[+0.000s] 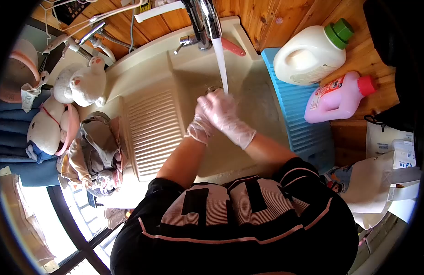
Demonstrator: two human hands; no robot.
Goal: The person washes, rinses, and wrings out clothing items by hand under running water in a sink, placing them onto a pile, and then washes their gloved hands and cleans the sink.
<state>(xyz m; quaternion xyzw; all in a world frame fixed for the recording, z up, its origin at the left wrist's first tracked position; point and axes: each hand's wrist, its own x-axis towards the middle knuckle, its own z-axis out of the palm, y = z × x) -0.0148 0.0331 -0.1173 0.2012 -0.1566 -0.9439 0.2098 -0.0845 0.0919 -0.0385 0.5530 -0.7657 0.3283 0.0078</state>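
Both hands wear thin clear gloves and are pressed together over the sink basin (248, 151), close under the running tap (208, 23). My left hand (202, 120) is closed and partly covered by the other one. Over it lies my right hand (221, 109), its fingers wrapped round and blurred. A stream of water (221, 64) falls right beside them. What the hands hold, if anything, is hidden between them. A small dark round shape (213, 88) shows just beyond the fingers, perhaps the drain.
Left of the basin is a ribbed washboard (152, 133), with crumpled clothes (99, 142) and plush toys (89, 85) beyond. On the right, a blue washboard (297, 119) lies near a white bottle (308, 55) and a pink bottle (333, 98). A red-handled object (232, 46) rests behind the tap.
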